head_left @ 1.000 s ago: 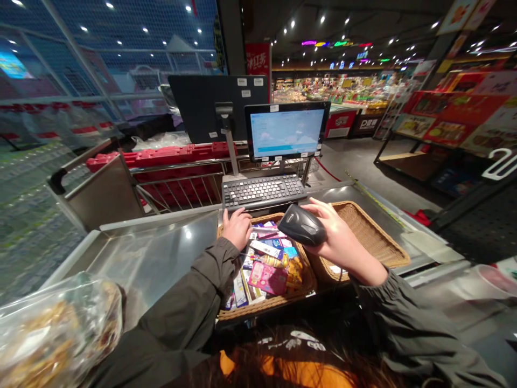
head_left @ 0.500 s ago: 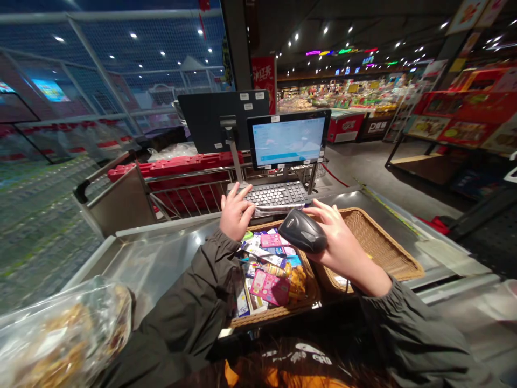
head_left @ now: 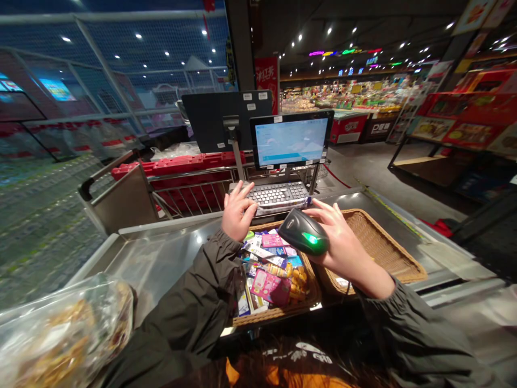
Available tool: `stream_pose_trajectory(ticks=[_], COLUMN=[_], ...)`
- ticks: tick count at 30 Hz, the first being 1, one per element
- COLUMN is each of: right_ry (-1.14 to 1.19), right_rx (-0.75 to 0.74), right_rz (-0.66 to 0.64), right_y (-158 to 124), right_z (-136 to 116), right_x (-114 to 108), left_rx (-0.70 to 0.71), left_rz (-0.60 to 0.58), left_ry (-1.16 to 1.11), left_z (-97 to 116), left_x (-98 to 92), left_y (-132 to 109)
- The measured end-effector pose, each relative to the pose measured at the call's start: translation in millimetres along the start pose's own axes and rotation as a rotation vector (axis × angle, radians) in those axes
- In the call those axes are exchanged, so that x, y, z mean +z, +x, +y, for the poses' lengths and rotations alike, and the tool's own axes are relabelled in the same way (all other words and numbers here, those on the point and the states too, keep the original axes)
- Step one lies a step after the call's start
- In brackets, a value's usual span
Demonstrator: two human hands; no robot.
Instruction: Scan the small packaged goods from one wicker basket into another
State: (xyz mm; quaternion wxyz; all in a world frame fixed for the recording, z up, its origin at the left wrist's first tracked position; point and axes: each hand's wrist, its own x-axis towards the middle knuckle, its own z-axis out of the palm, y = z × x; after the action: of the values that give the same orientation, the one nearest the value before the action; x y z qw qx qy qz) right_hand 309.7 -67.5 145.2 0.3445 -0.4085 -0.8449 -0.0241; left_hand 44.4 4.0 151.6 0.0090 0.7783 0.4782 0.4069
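My left hand [head_left: 239, 213] has its fingers spread at the left end of the black keyboard [head_left: 278, 195], with nothing held in it. My right hand [head_left: 337, 237] is wrapped round a black handheld scanner [head_left: 304, 231], whose green light is lit; its tip points left over a wicker basket [head_left: 278, 312]. Packaged snacks fill that basket, among them a pink packet [head_left: 270, 285] and a clear bag of orange-yellow pieces [head_left: 299, 281]. Behind the keyboard stands a lit screen [head_left: 291, 140].
Right of the filled basket lies a second wicker basket [head_left: 375, 242]. Clear bags of food [head_left: 60, 339] rest at the lower left of the metal counter [head_left: 149, 258]. A dark monitor back [head_left: 210, 118] and a metal cart [head_left: 189, 194] stand beyond.
The scanner's light has come on green. Both hands keep nearly the same places, and the whole view has shifted slightly.
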Motion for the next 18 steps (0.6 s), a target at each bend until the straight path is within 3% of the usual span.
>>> stream_pose_trajectory(ticks=[8,18], right_ry=[-0.012,0.009], right_rx=[0.025,0.085], right_rz=[-0.013,-0.081], right_y=[0,-3], right_z=[3,15], right_x=[0,13], left_rx=[-0.024,-0.147], left_rz=[-0.061,-0.334], left_ry=[0.011,-0.06], left_z=[-8,-35], left_x=[8.1,45.2], left_y=[1,-23])
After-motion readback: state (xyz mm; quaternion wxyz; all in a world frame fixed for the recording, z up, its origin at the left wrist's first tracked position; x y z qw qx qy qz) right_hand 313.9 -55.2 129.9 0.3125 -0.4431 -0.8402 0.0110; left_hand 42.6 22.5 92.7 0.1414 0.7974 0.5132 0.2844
